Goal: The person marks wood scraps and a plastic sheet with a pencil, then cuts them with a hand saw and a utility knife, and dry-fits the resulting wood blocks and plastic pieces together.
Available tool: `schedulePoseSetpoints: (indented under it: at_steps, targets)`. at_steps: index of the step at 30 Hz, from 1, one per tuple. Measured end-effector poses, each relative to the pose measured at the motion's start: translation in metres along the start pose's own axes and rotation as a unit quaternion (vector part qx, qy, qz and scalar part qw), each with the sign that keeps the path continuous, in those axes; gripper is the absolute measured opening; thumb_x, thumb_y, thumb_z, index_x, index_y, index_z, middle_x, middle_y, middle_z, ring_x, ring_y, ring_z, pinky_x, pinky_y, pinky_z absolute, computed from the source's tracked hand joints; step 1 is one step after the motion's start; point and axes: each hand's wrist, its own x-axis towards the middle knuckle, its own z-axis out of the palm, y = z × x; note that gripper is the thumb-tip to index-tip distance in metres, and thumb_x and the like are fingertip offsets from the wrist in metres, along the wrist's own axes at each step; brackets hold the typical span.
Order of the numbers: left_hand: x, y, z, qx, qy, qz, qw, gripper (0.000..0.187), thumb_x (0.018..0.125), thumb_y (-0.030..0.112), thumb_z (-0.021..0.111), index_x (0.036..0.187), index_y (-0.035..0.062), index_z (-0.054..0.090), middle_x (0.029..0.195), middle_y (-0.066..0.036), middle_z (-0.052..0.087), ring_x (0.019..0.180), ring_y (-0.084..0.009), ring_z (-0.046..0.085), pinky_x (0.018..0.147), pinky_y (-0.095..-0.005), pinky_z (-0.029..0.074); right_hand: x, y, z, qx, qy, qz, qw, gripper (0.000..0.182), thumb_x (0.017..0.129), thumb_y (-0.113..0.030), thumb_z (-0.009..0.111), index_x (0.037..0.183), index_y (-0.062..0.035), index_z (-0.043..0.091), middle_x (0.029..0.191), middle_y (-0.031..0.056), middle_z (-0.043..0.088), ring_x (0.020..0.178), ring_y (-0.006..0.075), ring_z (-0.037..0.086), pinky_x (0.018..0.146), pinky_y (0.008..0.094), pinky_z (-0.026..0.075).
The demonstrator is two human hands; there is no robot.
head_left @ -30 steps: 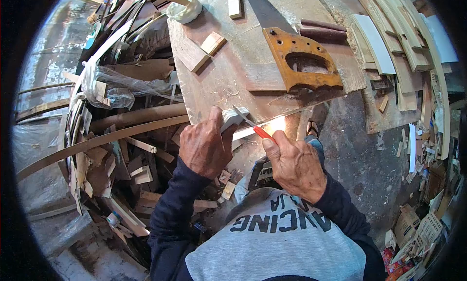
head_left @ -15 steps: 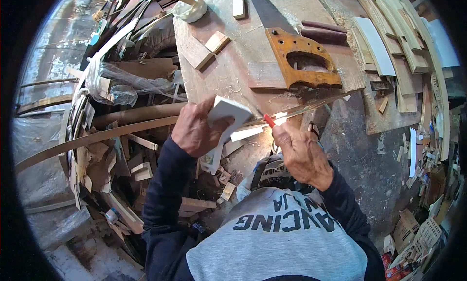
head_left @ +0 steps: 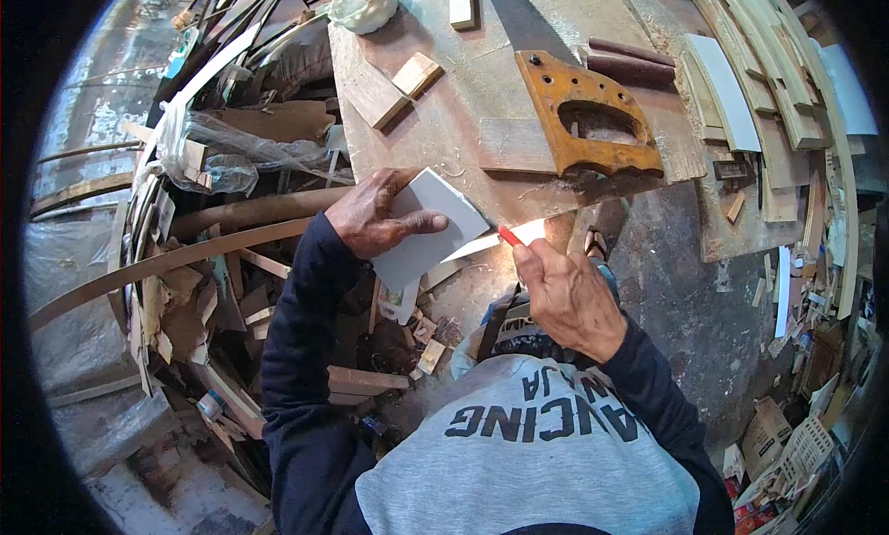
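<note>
A flat white board (head_left: 431, 216) is gripped in my left hand (head_left: 381, 218), with the thumb lying on its face. My right hand (head_left: 569, 299) is closed around a red-handled tool (head_left: 508, 236), whose thin tip points toward the board's right edge. Whether the tip touches the edge I cannot tell. Just beyond both hands is the wooden work table (head_left: 435, 81). On it lie a handsaw with an orange wooden handle (head_left: 593, 118), a flat wood piece (head_left: 517, 144) beside the saw and a small wood block (head_left: 416, 74).
A white bag-like container (head_left: 363, 9) stands at the table's far left corner. Dark red rolls (head_left: 632, 63) lie behind the saw. Long planks (head_left: 778, 81) are stacked at the right. Scrap wood and plastic sheeting (head_left: 218, 155) pile up at the left.
The white board has turned so its broad face shows, and my left thumb now lies across it. My right hand has shifted slightly with the red-handled tool. The view has moved a little.
</note>
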Motion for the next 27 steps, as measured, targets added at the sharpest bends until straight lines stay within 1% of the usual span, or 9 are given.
schedulePoseSetpoints:
  at_steps: [3, 8, 11, 13, 14, 17, 21, 22, 27]
  targets:
    - [0.0, 0.006, -0.001, 0.026, 0.008, 0.027, 0.999, 0.056, 0.079, 0.046, 0.077, 0.107, -0.0002, 0.065, 0.093, -0.017, 0.071, 0.085, -0.0258, 0.07, 0.074, -0.0376, 0.056, 0.006, -0.014, -0.015, 0.049, -0.04, 0.055, 0.996, 0.041, 0.105, -0.031, 0.036, 0.089, 0.0021, 0.054, 0.065, 0.0147, 0.051, 0.057, 0.0281, 0.053, 0.057, 0.0409, 0.042]
    - [0.014, -0.007, -0.007, 0.069, 0.101, 0.093, 0.988, 0.06, 0.075, 0.045, 0.081, 0.107, -0.0028, 0.064, 0.093, -0.017, 0.07, 0.083, -0.0255, 0.069, 0.074, -0.0365, 0.055, -0.004, 0.001, -0.02, 0.185, -0.029, 0.0, 0.982, 0.025, 0.101, -0.022, 0.047, 0.1, 0.0019, 0.056, 0.074, 0.0183, 0.06, 0.066, 0.0349, 0.062, 0.064, 0.0416, 0.05]
    - [0.022, -0.007, -0.006, 0.122, 0.158, 0.114, 0.973, 0.061, 0.071, 0.045, 0.083, 0.106, -0.002, 0.064, 0.098, -0.016, 0.066, 0.091, -0.0277, 0.066, 0.079, -0.0387, 0.053, -0.018, 0.002, -0.023, 0.21, -0.011, -0.024, 0.977, 0.027, 0.103, -0.02, 0.046, 0.12, 0.0006, 0.05, 0.075, 0.0062, 0.054, 0.06, 0.0222, 0.055, 0.06, 0.0355, 0.048]
    - [0.024, -0.011, -0.001, 0.182, 0.21, 0.142, 0.95, 0.059, 0.07, 0.042, 0.085, 0.104, -0.0015, 0.064, 0.103, -0.014, 0.064, 0.094, -0.0273, 0.062, 0.081, -0.0394, 0.051, -0.022, -0.006, -0.026, 0.351, -0.043, 0.105, 0.929, 0.031, 0.104, -0.023, 0.045, 0.124, -0.0002, 0.05, 0.076, 0.0034, 0.054, 0.06, 0.0153, 0.053, 0.057, 0.0329, 0.047]
    - [0.021, -0.01, 0.002, 0.204, 0.216, 0.119, 0.947, 0.056, 0.072, 0.038, 0.084, 0.106, -0.0007, 0.064, 0.108, -0.015, 0.063, 0.099, -0.029, 0.062, 0.085, -0.0386, 0.05, -0.025, 0.0, -0.016, 0.37, -0.006, 0.063, 0.927, 0.033, 0.104, -0.027, 0.045, 0.123, -0.0007, 0.053, 0.074, -0.0003, 0.051, 0.06, 0.0082, 0.048, 0.054, 0.0274, 0.041]
    - [0.015, -0.027, 0.01, 0.205, 0.358, 0.207, 0.887, 0.053, 0.074, 0.034, 0.082, 0.11, 0.0005, 0.062, 0.113, -0.016, 0.062, 0.106, -0.0292, 0.06, 0.091, -0.038, 0.049, -0.032, 0.001, -0.018, 0.36, 0.01, 0.078, 0.93, 0.034, 0.104, -0.029, 0.045, 0.121, -0.0007, 0.056, 0.069, -0.0013, 0.05, 0.059, 0.0075, 0.045, 0.053, 0.0242, 0.038]
    - [-0.002, -0.036, 0.02, 0.147, 0.402, 0.208, 0.88, 0.048, 0.078, 0.031, 0.078, 0.113, 0.0035, 0.059, 0.117, -0.018, 0.058, 0.11, -0.0357, 0.056, 0.094, -0.0444, 0.045, -0.042, 0.016, -0.006, 0.364, 0.04, 0.059, 0.929, 0.044, 0.102, -0.043, 0.047, 0.113, -0.0016, 0.057, 0.067, -0.0044, 0.046, 0.055, 0.002, 0.038, 0.047, 0.0175, 0.031]
    - [-0.005, -0.035, 0.025, 0.161, 0.412, 0.219, 0.87, 0.047, 0.078, 0.029, 0.078, 0.114, 0.0049, 0.059, 0.118, -0.018, 0.057, 0.111, -0.037, 0.054, 0.095, -0.0465, 0.045, -0.041, 0.013, -0.003, 0.33, 0.077, 0.054, 0.939, 0.05, 0.1, -0.049, 0.046, 0.099, -0.0009, 0.058, 0.063, -0.0043, 0.045, 0.051, 0.0027, 0.039, 0.045, 0.0184, 0.03]
    - [-0.023, -0.018, 0.041, 0.179, 0.41, 0.218, 0.867, 0.045, 0.078, 0.024, 0.078, 0.115, 0.0065, 0.059, 0.124, -0.017, 0.056, 0.117, -0.0367, 0.052, 0.098, -0.048, 0.043, -0.043, 0.005, 0.0, 0.41, 0.08, 0.114, 0.901, 0.052, 0.099, -0.051, 0.047, 0.088, -0.0017, 0.059, 0.058, -0.0033, 0.045, 0.047, 0.0044, 0.04, 0.042, 0.0207, 0.03]
